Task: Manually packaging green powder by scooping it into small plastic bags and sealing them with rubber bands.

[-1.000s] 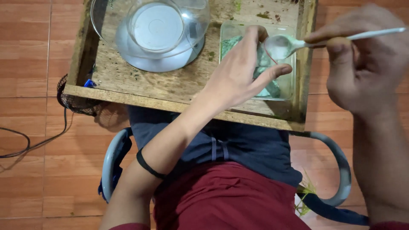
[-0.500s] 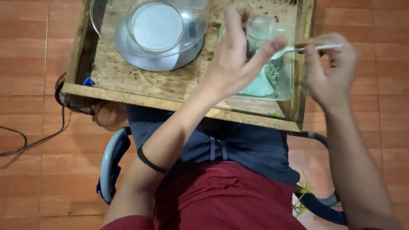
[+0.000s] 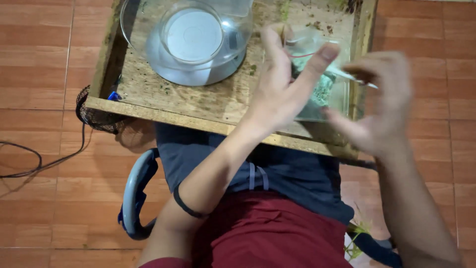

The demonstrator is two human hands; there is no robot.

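Now, left hand (image 3: pixel 277 94): pinching small clear bag (image 3: pixel 303 42) upright over plastic tub (image 3: pixel 333 94).
Right hand (image 3: pixel 379 106): blurred, pinching white spoon (image 3: pixel 354 77), at bag's four o'clock.
Spoon axis: ten-to-four, bowl toward bag.

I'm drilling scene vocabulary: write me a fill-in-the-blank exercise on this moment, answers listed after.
1. The left hand holds a small clear ____ above the rectangular container.
2. The right hand holds a white ____ by its handle.
3. The powder in the rectangular container is ____ in colour.
4. The round glass bowl stands on a ____ tray.

Missing words: bag; spoon; green; wooden
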